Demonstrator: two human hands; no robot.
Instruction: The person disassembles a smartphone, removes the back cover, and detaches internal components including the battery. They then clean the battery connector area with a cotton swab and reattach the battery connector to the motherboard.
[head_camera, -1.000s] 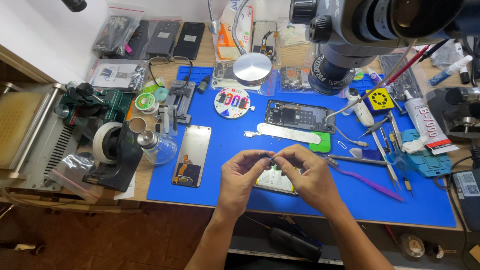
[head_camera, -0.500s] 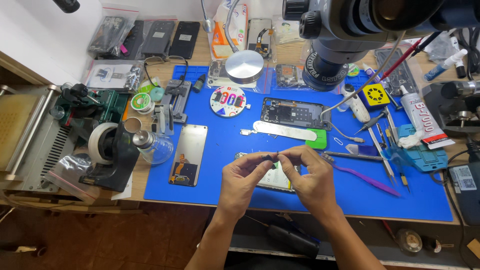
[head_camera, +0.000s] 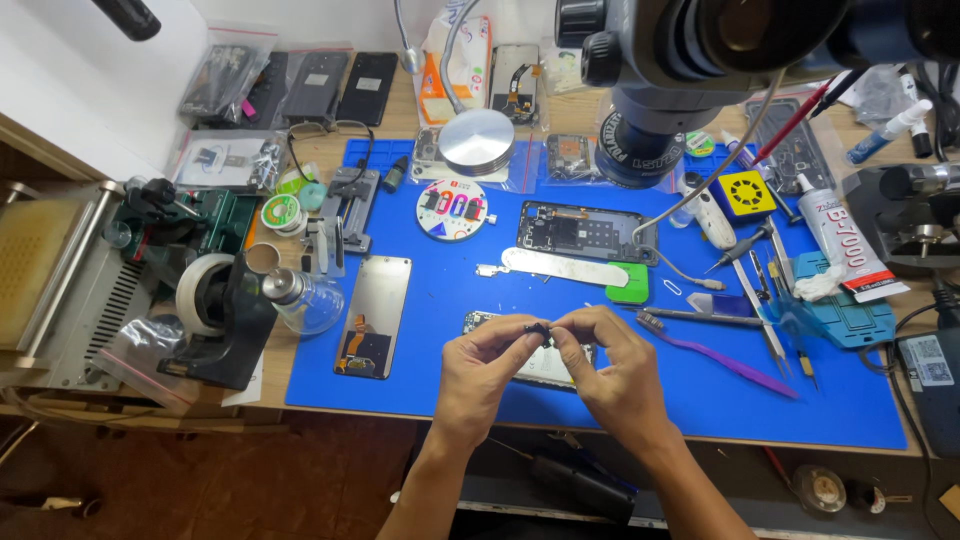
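My left hand (head_camera: 480, 375) and my right hand (head_camera: 612, 375) meet above the front of the blue work mat (head_camera: 450, 370). Both pinch one small dark part (head_camera: 538, 331) between thumb and fingertips. Right under the hands lies an opened phone body (head_camera: 530, 365), mostly hidden by them. A detached phone screen (head_camera: 373, 316) lies face down to the left. Farther back on the mat sit another opened phone frame (head_camera: 585, 232) and a long metal plate (head_camera: 565, 267).
A microscope head (head_camera: 690, 80) hangs over the back right. Tweezers (head_camera: 765, 310), a purple brush (head_camera: 715, 352), a glue tube (head_camera: 835, 240) and a teal holder (head_camera: 850, 310) crowd the right. On the left stand a glass bottle (head_camera: 305, 300), a tape roll (head_camera: 205, 290) and a machine (head_camera: 50, 270).
The hands stay together with the small part; the view has shifted a little, and the fingers have drawn closer around the part.
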